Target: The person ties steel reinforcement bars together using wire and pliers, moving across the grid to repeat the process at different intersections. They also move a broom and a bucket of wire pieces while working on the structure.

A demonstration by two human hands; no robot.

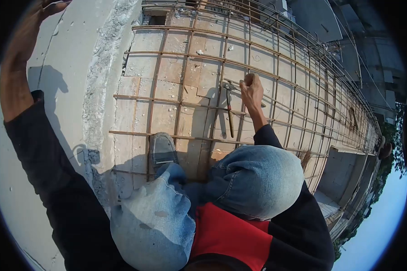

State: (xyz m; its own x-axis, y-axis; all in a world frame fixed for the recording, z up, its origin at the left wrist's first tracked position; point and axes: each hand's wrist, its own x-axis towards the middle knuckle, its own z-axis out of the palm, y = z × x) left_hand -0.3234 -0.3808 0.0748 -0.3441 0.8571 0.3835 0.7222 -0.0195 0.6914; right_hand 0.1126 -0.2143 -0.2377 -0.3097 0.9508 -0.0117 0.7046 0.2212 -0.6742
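Observation:
My right hand [252, 92] is closed, fingers bent together, just above the rebar grid [199, 56]; whatever it grips, if anything, is too small to make out. Beside it on the left, a hammer-like tool [229, 105] with a metal head and a long handle lies over the bars. My left hand [29, 27] is raised at the upper left by the concrete wall [70, 34], partly cut off by the frame edge. Its fingers are only partly visible, and no object shows in it.
Boards [167, 106] with rubble bits lie under the bars. My shoe [164, 149] stands on them between bars, below my bent knees. A rough concrete ledge [99, 67] runs along the left. More bars curve away at right, beside a concrete opening [341, 174].

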